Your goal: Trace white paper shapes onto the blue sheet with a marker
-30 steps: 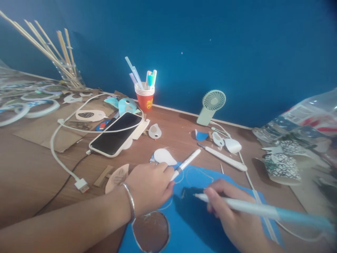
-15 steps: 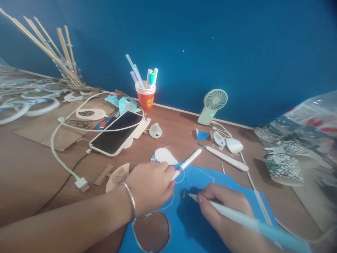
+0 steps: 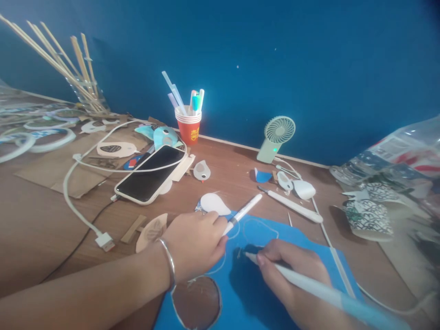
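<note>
On a brown wooden counter (image 3: 41,238) against a deep blue wall: a blue sheet (image 3: 240,298), flat at the near edge, amid a scatter of craft pieces. Beyond it to the far left, a phone (image 3: 151,173) on a white cable.

Pinned at the sheet's left margin by the left hand (image 3: 197,243), fingers curled shut round a white marker (image 3: 242,214) pointing away to the far right, its tip clear of the work. Worked from the right by the right hand (image 3: 295,279), fingers pinched narrow round a pen-shaped tool (image 3: 330,295), low on the barrel and close to the point. Cannot tell whether blade or nib at that tip; touching the sheet, or all but, just on the near side of a thin drawn outline (image 3: 256,229). At the sheet's near left, a round hole (image 3: 196,302) already cut out.

Best, by the look of it, to hold the sheet dead flat under the left palm, well left of the tip's path. Better also to follow the line slowly with light, even pressure, and to turn the sheet rather than the wrist at the curves.

Sheet directly under both hands: beneath the left knuckles, and beneath the right fingertips with the tool between. Just beyond the left hand, a white teardrop cut-out (image 3: 213,203), apart from it.
</note>
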The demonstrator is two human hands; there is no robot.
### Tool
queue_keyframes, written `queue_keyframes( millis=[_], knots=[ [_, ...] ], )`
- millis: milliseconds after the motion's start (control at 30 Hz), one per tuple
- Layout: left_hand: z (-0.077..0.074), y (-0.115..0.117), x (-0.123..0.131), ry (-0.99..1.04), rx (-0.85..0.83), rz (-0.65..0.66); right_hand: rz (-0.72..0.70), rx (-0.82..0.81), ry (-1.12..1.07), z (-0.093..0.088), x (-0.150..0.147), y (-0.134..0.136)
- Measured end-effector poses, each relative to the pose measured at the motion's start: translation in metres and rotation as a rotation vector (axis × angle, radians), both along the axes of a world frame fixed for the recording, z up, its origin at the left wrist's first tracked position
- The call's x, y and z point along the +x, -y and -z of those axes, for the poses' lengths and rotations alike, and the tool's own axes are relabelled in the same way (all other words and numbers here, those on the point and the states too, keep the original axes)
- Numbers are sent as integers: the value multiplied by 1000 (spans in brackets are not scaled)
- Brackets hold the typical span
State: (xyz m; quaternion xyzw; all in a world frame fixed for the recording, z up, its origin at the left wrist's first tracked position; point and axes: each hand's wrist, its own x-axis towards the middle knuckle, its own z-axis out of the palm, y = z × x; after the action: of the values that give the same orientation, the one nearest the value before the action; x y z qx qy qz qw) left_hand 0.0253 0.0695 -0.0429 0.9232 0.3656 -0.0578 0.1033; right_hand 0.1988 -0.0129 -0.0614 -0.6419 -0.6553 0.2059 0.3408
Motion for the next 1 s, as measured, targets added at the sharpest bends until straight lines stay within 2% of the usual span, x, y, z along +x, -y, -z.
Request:
queue_keyframes(
  millis=[367,533,667,1000],
  knots=[
    [-1,0,0,-1,-5,-3,-29,-33,14,1,2,0],
    [0,1,0,-11,6,1,32,-47,13,-1,-1,-1],
    [-1,1,1,-11,13,-3,-36,-53,-8,0,-2,-3],
    [0,0,1,-22,7,10,-17,-62,37,-1,-2,-2]
  ],
)
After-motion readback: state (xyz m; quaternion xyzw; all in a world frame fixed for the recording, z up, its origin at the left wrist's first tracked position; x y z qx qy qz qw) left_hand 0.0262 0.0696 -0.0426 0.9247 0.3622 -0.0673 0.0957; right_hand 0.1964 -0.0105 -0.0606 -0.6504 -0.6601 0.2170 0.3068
